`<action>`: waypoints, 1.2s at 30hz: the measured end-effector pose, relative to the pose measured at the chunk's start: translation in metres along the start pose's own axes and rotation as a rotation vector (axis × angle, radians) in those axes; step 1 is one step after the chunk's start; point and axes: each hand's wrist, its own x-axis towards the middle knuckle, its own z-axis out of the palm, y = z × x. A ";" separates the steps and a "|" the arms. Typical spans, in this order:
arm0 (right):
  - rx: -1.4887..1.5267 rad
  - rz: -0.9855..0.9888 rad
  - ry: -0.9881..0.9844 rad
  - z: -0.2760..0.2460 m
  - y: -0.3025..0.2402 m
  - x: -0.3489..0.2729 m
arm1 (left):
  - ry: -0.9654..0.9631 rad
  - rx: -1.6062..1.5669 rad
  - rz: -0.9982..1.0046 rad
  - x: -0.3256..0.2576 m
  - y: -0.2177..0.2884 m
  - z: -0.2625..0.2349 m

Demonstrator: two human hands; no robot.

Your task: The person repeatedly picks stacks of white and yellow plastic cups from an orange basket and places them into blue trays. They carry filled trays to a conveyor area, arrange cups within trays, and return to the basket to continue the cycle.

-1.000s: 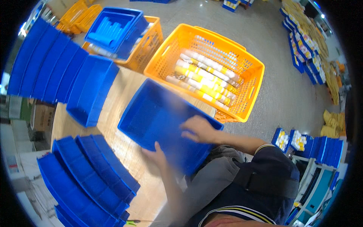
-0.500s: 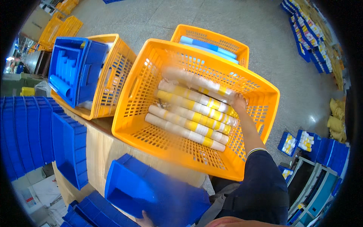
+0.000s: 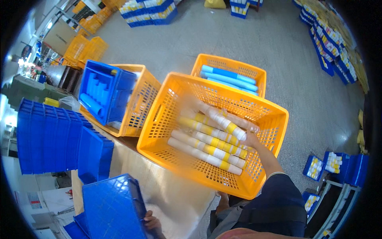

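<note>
Right hand (image 3: 251,137) reaches into the big orange basket (image 3: 167,99), fingers closed around a white-and-yellow tube (image 3: 223,121) lifted clear of the rows; left hand (image 3: 151,221) grips the blue crate (image 3: 111,207) upright at the tabletop (image 3: 159,187) edge, steadying it

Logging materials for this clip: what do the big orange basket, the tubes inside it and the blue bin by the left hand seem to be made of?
The orange basket looks like moulded plastic, judging by its lattice walls. The tubes seem to be glossy plastic, cream with yellow bands; the blur leaves that open. The right hand grips one. The blue bin, touched by the left hand, looks like rigid plastic with a gridded surface.
</note>
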 end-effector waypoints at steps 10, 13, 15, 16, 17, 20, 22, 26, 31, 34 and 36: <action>0.137 -0.194 0.210 -0.104 -0.108 -0.201 | 1.097 1.716 0.679 -0.074 -0.035 -0.020; 0.126 -0.295 0.245 -0.122 -0.122 -0.244 | 1.301 2.080 0.762 -0.076 -0.029 -0.052; 0.123 -0.428 0.271 -0.131 -0.134 -0.262 | 1.611 2.355 0.688 -0.072 -0.031 -0.065; 0.121 -0.516 0.283 -0.135 -0.140 -0.270 | 1.632 2.370 0.724 -0.067 -0.034 -0.066; 0.132 -0.595 0.294 -0.138 -0.147 -0.278 | 1.653 2.240 0.616 -0.064 -0.036 -0.060; 0.112 -0.813 0.180 -0.149 -0.171 -0.303 | 1.485 2.448 1.051 -0.041 -0.046 -0.019; 0.068 -0.866 -0.045 -0.157 -0.194 -0.322 | 0.807 2.145 1.426 -0.017 -0.038 0.029; 0.047 -1.001 -0.593 -0.170 -0.258 -0.362 | 0.464 1.473 1.423 0.017 0.015 0.113; 0.324 -1.176 -1.366 -0.165 -0.336 -0.418 | 0.661 1.140 0.991 -0.012 0.068 0.118; 0.686 -1.421 -1.358 -0.129 -0.374 -0.428 | 0.472 0.761 0.761 -0.027 0.051 0.103; 0.753 -1.632 -0.810 -0.090 -0.403 -0.412 | 0.213 0.511 0.359 -0.030 0.018 0.098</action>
